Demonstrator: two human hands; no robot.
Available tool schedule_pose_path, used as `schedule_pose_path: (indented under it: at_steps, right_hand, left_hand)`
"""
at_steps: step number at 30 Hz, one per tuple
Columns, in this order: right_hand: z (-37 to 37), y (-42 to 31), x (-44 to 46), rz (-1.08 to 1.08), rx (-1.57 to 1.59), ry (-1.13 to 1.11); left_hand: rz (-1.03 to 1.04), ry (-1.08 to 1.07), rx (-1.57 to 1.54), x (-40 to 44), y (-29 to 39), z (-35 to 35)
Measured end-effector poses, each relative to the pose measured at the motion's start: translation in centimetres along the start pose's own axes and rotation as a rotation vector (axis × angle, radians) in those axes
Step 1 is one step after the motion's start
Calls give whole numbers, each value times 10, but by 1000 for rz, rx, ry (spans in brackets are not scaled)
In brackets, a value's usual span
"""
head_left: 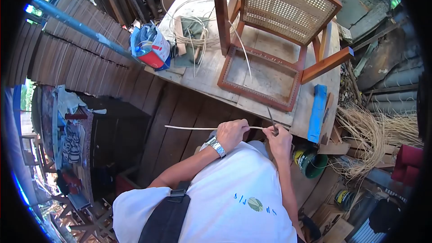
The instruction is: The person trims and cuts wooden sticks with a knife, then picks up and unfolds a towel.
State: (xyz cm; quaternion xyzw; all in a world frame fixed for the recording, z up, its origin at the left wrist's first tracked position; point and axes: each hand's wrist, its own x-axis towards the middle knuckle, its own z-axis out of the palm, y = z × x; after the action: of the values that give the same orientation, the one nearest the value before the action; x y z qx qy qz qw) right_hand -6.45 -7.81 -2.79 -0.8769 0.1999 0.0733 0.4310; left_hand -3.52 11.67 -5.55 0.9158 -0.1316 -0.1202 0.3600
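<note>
My left hand [231, 133], with a metal watch at its wrist, is closed around a pale rattan strip [189, 128]. One end of the strip sticks out to the left; the other reaches my right hand [280, 141]. The fingers of that hand are closed on a thin, dark-bladed knife [271, 116], whose point is directed away from me. Beyond both hands, on the worktable, stands a wooden chair frame [258, 98] with an open seat and a woven cane back [285, 6]. A loose cane strand [244, 51] hangs across the seat frame.
On the wooden worktable [198, 78] are a coil of cane [202, 40], a red-and-white container [154, 54] and a blue block [318, 112]. A green bucket [313, 164] stands below right, near a heap of cane fibres [373, 139]. A dark cabinet [117, 135] is at left.
</note>
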Motion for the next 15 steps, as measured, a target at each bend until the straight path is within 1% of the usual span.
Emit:
schedule_pose_path:
  at_steps: [2,4,5,7,8,10,12,13,14,15]
  right_hand:
    - [-7,16,4,-24,57,-34]
    - [-17,22,6,51,232,-162]
    - [-22,22,4,55,255,-181]
    - [-25,9,-2,60,272,-173]
    - [-26,5,-3,53,285,-162]
    - [-24,11,-1,35,301,-127]
    - [-30,14,-2,39,394,-65]
    - [-37,10,-6,56,439,-64]
    - [-46,2,-12,129,543,-58]
    - [-49,11,-15,33,445,23]
  left_hand:
    - [2,-20,-23,-4,1,-6]
    - [-78,-263,-140,-2,8,-16]
    - [-76,-267,-139,1,12,-15]
    - [36,-243,-314,2,22,-7]
    - [37,-249,-313,6,26,-2]
    - [125,-144,-163,15,36,8]
    - [207,-29,-218,15,42,14]
    - [78,-110,-313,15,55,8]
    - [-53,-197,-402,14,67,0]
    - [-59,-194,-534,11,69,2]
